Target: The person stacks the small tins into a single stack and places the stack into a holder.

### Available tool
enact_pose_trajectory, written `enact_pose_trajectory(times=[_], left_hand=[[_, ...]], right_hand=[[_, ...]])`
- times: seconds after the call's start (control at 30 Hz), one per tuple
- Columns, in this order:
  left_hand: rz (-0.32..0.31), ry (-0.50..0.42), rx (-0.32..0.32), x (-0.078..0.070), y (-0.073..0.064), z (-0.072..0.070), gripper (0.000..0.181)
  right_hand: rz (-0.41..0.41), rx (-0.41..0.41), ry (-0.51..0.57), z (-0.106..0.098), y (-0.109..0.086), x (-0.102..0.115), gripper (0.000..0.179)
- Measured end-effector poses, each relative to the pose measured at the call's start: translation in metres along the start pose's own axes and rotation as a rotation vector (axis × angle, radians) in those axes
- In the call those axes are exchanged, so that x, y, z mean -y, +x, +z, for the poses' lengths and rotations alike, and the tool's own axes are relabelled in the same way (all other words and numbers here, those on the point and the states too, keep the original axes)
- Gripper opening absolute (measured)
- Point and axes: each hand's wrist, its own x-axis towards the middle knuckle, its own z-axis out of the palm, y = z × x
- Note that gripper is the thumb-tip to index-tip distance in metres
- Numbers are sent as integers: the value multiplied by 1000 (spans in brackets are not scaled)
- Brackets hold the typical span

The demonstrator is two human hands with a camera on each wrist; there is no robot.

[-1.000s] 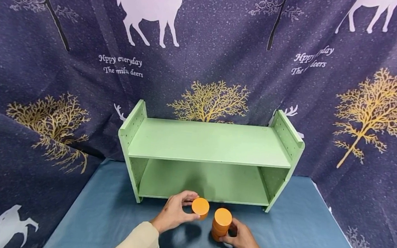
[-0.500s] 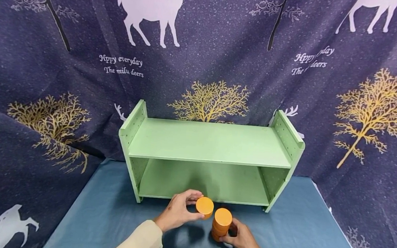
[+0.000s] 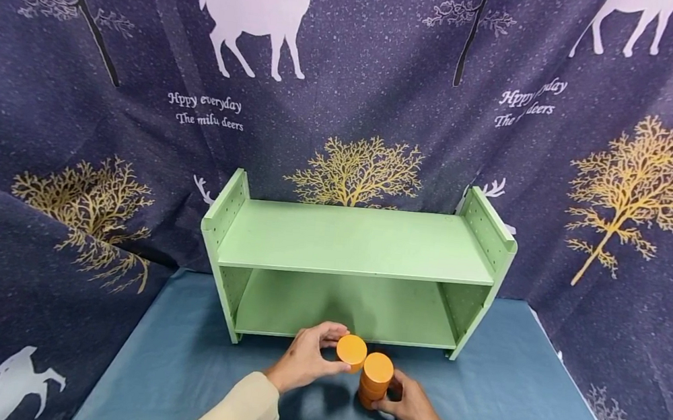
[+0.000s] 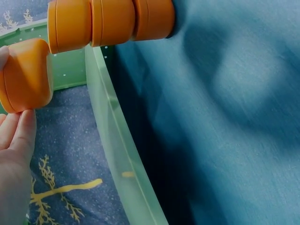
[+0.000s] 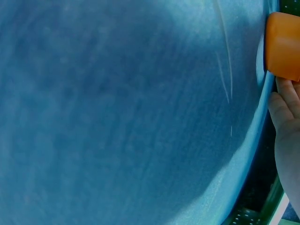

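My left hand pinches a small round orange jar between thumb and fingers, its flat top facing up. Just right of it stands an upright stack of orange jars. In the left wrist view the stack shows three jars end to end, and the held jar sits near the top one, slightly offset from it. My right hand grips the stack low down from the right. At the edge of the right wrist view, the fingers touch a jar; much of that hand is cut off.
A green two-tier shelf stands behind both hands, its lower board close beyond the left fingertips. Blue cloth covers the table. A dark patterned curtain hangs behind the shelf and along both sides.
My left hand has moved right with its jar, closing the gap to the top of the stack. The right hand and the stack have stayed in place.
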Motion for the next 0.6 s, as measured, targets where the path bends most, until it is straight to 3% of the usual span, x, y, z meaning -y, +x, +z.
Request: enact_pose_trajectory(times=[0.37, 0.6], left_hand=[[-13, -22, 4, -1, 2, 4, 54], [11, -51, 15, -1, 4, 8, 55]], right_hand=[[11, 11, 16, -1, 0, 0, 65], [15, 6, 28, 0, 0, 1, 67]])
